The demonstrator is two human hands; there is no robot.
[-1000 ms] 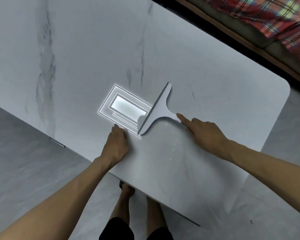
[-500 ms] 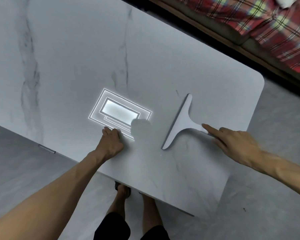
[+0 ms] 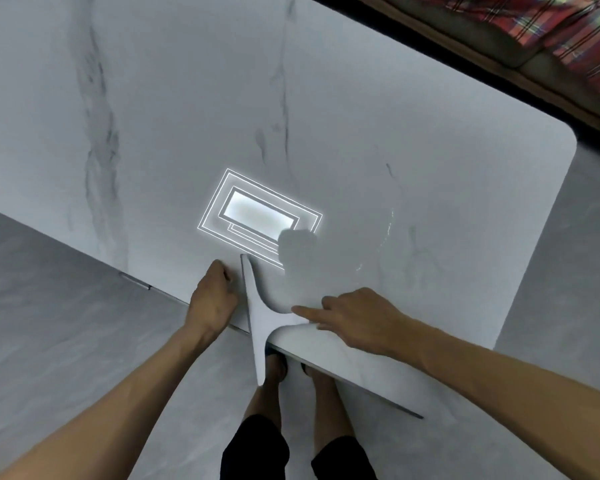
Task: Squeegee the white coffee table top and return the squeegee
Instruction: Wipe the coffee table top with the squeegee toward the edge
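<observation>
Left hand (image 3: 212, 299) first: we see it resting on the near edge of the white coffee table (image 3: 430, 168), back up, fingers bent down toward the top. We cannot tell whether they are loose or clenched, and nothing shows in them. Under that arm it's all grey floor (image 3: 49, 306).

Just right of the knuckles, and not quite touching them, comes the white T-shaped squeegee (image 3: 257, 317). Its long blade runs almost straight toward us. The far tip lies on the marble-veined top, while the near half sticks out past the table edge, above a bare foot (image 3: 274, 365) and the black shorts (image 3: 253, 452) below. Beyond the blade's far tip we pick up a bright rectangular light reflection (image 3: 257, 216) on the glossy surface, with a rounded grey shadow (image 3: 297, 247) cutting into its near right corner.

Moving right, the short handle branches off the blade and runs into the right hand (image 3: 357, 320). That hand grips it, index finger laid straight along the handle toward the blade and the other fingers curled around it.

Further right, a faint curved line of glinting droplets (image 3: 388, 226) sits on the top. At the upper right, past the table's rounded corner, we catch red plaid fabric (image 3: 568, 29).
</observation>
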